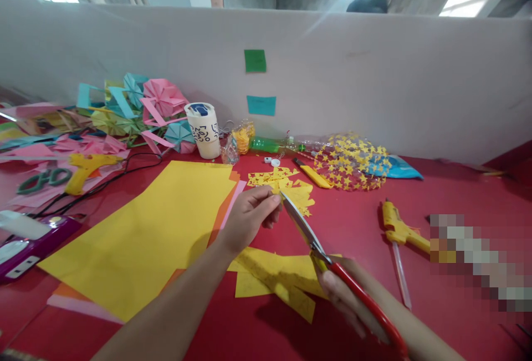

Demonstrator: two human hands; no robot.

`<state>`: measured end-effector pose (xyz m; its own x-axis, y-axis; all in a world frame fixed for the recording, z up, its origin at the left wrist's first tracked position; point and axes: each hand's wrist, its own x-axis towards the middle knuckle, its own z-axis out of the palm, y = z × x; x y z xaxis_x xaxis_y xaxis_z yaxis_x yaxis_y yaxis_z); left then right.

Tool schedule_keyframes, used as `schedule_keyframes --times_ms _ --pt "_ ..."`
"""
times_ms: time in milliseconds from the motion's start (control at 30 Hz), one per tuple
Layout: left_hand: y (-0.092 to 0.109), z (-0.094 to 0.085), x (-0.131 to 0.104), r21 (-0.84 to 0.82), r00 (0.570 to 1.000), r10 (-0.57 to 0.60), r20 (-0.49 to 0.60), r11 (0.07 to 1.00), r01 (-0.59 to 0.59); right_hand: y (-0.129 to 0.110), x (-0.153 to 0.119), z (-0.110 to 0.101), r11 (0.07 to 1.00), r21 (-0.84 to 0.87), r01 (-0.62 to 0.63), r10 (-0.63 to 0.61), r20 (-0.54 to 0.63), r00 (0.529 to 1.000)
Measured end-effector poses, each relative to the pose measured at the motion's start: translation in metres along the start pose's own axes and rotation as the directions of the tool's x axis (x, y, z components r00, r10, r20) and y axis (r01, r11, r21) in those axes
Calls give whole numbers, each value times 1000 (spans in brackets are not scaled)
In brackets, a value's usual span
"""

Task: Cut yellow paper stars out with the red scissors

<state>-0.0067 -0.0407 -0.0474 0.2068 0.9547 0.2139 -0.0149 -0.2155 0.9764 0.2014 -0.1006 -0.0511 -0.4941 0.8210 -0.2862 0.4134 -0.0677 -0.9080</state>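
Note:
My left hand is closed in a pinch on a small piece of yellow paper above the middle of the red table. Red-handled scissors are in my right hand, their long blades pointing up and left. The blade tips meet the edge of the small paper, and the blades look nearly together. Below my hands lie several yellow paper strips with faint marks. Just beyond my left fingers is a pile of yellow star cut-outs and scraps.
Yellow sheets lie left over orange and pink ones. Farther left are a glue gun, green-handled scissors and folded paper lanterns. A white cup, yellow cutter and star-filled bag stand behind; another glue gun lies right.

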Motion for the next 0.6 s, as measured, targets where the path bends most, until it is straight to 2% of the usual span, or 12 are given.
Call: schedule_keyframes --times_ms 100,300,600 --pt "-2 2 -1 -4 1000 -3 -4 1000 3 -2 0 0 999 8 52 -52 -9 999" --pt "-3 3 -1 -20 1000 -19 -8 1000 19 -1 0 -1 983 134 -125 117 68 991" --pt "-3 4 0 -31 999 -42 -24 999 41 6 4 -5 977 148 -153 145 65 987"
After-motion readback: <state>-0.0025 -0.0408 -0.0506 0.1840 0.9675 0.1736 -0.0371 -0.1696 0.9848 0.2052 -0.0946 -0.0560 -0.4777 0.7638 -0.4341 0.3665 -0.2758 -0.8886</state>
